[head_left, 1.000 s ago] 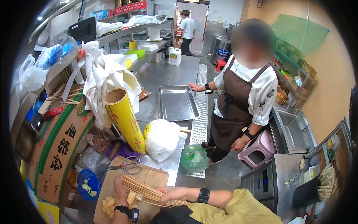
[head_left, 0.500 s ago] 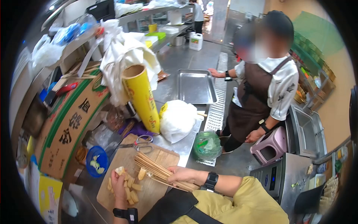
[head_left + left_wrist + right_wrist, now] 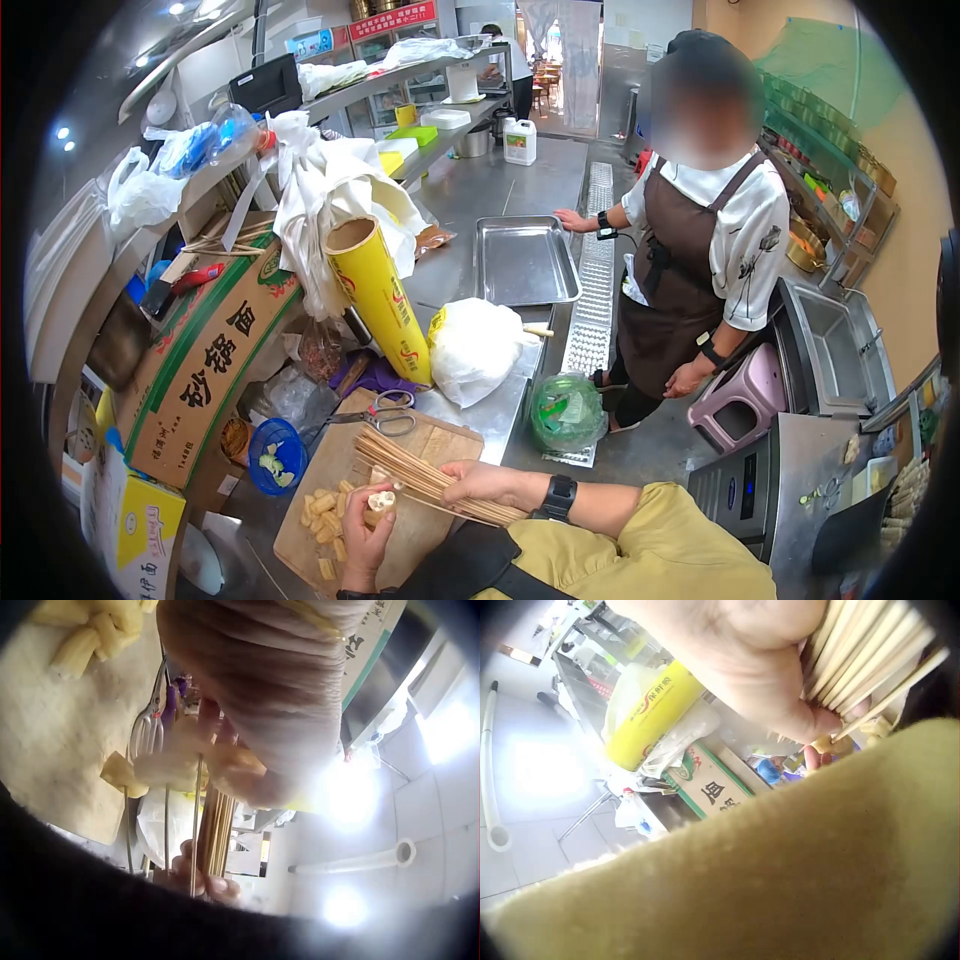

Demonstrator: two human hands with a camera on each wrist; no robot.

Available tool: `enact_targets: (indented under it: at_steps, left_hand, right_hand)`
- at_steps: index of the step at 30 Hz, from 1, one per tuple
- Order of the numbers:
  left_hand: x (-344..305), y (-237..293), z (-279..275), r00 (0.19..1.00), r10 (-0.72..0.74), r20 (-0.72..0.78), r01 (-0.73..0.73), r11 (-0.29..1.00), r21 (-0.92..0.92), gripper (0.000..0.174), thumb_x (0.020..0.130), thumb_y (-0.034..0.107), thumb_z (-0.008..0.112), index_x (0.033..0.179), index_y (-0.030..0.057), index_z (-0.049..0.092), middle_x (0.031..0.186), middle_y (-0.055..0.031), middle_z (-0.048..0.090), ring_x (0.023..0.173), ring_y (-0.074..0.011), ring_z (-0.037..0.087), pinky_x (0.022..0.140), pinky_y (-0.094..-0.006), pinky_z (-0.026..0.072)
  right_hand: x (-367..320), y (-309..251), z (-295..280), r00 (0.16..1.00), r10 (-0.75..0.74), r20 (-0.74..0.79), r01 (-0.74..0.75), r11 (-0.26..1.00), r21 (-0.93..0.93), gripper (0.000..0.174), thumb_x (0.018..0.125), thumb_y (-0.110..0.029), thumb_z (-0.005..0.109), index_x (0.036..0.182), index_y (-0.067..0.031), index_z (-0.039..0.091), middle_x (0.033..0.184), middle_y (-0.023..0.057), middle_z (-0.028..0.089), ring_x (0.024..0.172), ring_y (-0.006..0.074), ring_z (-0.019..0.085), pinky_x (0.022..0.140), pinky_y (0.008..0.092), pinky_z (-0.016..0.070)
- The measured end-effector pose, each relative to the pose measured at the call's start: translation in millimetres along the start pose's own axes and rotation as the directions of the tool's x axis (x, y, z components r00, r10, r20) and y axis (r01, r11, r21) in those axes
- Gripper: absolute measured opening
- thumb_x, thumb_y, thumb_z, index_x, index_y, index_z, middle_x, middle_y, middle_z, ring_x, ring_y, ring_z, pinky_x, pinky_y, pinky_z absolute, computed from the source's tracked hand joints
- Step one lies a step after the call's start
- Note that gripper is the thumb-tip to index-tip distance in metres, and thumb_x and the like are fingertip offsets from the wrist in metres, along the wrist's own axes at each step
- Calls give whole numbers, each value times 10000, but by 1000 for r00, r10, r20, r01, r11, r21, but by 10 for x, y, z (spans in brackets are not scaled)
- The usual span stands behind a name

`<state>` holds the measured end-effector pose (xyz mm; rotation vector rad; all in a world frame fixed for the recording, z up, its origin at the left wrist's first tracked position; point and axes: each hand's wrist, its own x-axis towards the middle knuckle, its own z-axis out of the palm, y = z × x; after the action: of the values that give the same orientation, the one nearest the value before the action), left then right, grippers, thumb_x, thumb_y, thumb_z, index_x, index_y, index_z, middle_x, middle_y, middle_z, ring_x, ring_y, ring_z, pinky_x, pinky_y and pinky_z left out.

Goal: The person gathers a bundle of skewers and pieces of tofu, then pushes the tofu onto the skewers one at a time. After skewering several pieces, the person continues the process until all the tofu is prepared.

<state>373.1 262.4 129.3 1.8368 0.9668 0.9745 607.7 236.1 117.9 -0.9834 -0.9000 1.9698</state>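
Left hand point(image 3: 366, 546) has brought a pinched chunk point(image 3: 381, 501) nearer the sticks point(image 3: 425, 477), contact unclear; right hand's point(image 3: 487, 483) curled fingers grip them.

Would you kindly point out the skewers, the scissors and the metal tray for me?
Skewers point(image 3: 408, 466): head view, on the bare length of the bundle.
Scissors point(image 3: 350, 416): head view, on the blades.
Metal tray point(image 3: 524, 262): head view, on its flat bottom.
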Motion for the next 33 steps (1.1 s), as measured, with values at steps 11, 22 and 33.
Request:
enact_targets:
  at_steps: [11, 22, 33]
  left_hand:
    - [38, 37, 112, 941, 93, 325, -250, 839, 483, 310, 704, 188, 671, 955, 21, 598, 936, -153, 616, 864, -322, 558, 775, -371, 451]
    - [-103, -161, -86, 852, -522, 33, 427, 658, -621, 316, 904, 66, 512, 1215, 58, 459, 1074, -58, 578, 953, -151, 578, 812, -292, 494]
    - [-178, -166, -389, 815, -566, -128, 130, 393, -910, 308, 940, 135, 510, 1218, 16, 451, 1115, -131, 581, 959, -212, 606, 803, -262, 511]
  right_hand:
    - [-29, -93, -3, 966, 36, 254, -30, 999, -28, 352, 760, -39, 627, 1091, -38, 507, 862, -9, 556, 686, 56, 542, 591, 207, 480]
    - [-10, 10, -224, 963, 114, 244, -122, 992, 19, 391, 789, -45, 649, 1150, -53, 499, 812, -3, 605, 711, 73, 584, 613, 203, 483]
    - [-126, -213, 91, 964, 185, 192, -165, 979, -117, 318, 758, -7, 665, 1050, -35, 542, 811, -6, 597, 694, 57, 563, 618, 186, 455]
